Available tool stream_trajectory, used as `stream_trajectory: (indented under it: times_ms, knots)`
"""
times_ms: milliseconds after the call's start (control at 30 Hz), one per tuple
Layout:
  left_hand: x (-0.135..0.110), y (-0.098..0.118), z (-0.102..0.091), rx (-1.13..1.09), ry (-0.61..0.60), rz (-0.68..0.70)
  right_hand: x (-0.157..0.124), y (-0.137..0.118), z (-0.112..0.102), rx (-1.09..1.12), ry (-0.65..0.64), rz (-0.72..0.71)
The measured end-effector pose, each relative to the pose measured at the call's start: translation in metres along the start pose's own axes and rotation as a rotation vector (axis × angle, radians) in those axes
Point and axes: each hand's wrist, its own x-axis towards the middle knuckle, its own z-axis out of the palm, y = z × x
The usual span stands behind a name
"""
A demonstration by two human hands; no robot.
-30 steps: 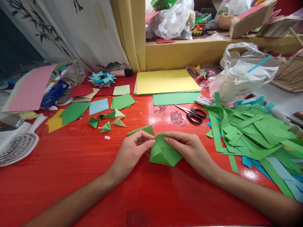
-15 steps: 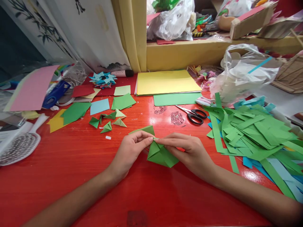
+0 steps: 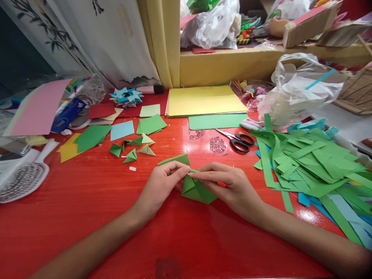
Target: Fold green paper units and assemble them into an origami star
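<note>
Between my two hands, low over the red table, is a creased green sheet of folding paper point(image 3: 200, 192) with slanted folds. My left hand point(image 3: 164, 182) pinches it near its upper middle, thumb against the fingers, and part of the sheet shows behind that hand. From the other side my right hand point(image 3: 229, 184) grips the paper, its index fingertip close to my left thumb at a narrow folded edge. My fingers hide part of the sheet. Several small folded green paper pieces point(image 3: 131, 155) lie to the left, beyond my left hand.
Black-handled scissors point(image 3: 240, 142) lie beyond my right hand. A heap of green paper strips point(image 3: 314, 162) covers the right side. Green paper squares point(image 3: 151, 124), a yellow paper stack point(image 3: 206, 101) and a blue folded-paper ring point(image 3: 126, 97) are at the back. A hairbrush point(image 3: 26, 180) lies left.
The right fingertips have shifted slightly, and a narrow green fold now shows above the right index finger. The lower part of the sheet has moved up a little. Both hands keep their hold.
</note>
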Motion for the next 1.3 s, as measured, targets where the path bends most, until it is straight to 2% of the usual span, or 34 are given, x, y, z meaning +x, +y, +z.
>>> stream_trajectory:
  times_ms: [200,367,467,600,667,767,967,1100,1300]
  knots:
    - [-0.001,-0.004,-0.001,0.138,0.022,0.076,0.001,-0.004,-0.003,0.103,-0.027,0.048]
    - [-0.004,-0.002,0.0,0.288,0.036,0.15,0.005,-0.005,-0.004,0.381,0.005,0.313]
    - [-0.007,-0.001,0.002,0.404,0.041,0.236,0.007,-0.003,-0.003,0.474,-0.079,0.401]
    - [-0.009,-0.002,0.003,0.478,0.055,0.32,0.007,0.0,-0.003,0.474,-0.171,0.431]
    - [-0.008,-0.003,0.003,0.465,0.053,0.299,0.006,0.0,-0.003,0.452,-0.179,0.452]
    - [-0.005,-0.002,0.001,0.37,0.017,0.189,0.007,0.0,-0.003,0.433,-0.162,0.481]
    - [0.002,0.001,-0.005,0.15,-0.09,0.024,0.007,-0.001,-0.003,0.51,-0.074,0.51]
    - [0.003,0.001,-0.006,0.162,-0.131,0.002,0.007,-0.001,-0.004,0.567,-0.008,0.512]
    - [0.001,0.0,-0.004,0.156,-0.075,0.041,0.008,-0.001,-0.004,0.633,-0.08,0.561]
